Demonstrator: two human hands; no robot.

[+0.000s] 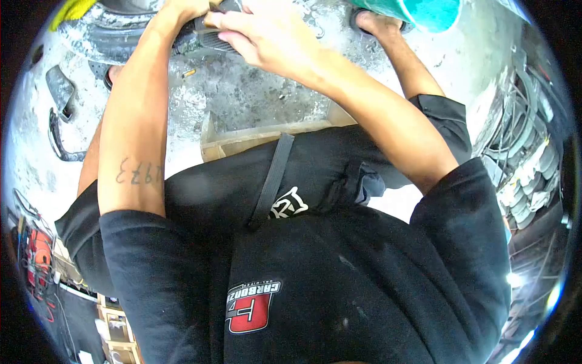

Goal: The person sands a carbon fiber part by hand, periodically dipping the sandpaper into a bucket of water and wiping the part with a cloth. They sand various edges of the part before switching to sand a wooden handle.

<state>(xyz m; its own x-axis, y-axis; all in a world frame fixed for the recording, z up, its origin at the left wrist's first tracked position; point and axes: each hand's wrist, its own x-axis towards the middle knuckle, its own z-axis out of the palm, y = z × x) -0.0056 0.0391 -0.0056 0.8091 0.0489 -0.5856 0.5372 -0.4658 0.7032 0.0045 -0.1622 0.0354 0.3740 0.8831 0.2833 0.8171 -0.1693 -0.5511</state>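
Note:
At the top edge, my right hand (pixel 267 36) reaches in with finger and thumb bent around something small and brownish, which I cannot make out. Under its fingertips shows a dark part with a woven-looking surface (pixel 213 40). My left hand (pixel 193 7) rests beside it, against the same dark part, its fingers largely cut off by the frame. Behind and left of the hands lies a large curved, dusty dark part (pixel 109 39), smeared with white.
A teal bucket (pixel 433 15) stands at upper right near my foot. A low wooden stool (pixel 233 136) is beneath me. Dark scraps (pixel 60 91) lie on the stained floor at left. Stacked parts and cables (pixel 521 151) line the right side; red equipment (pixel 40 252) sits lower left.

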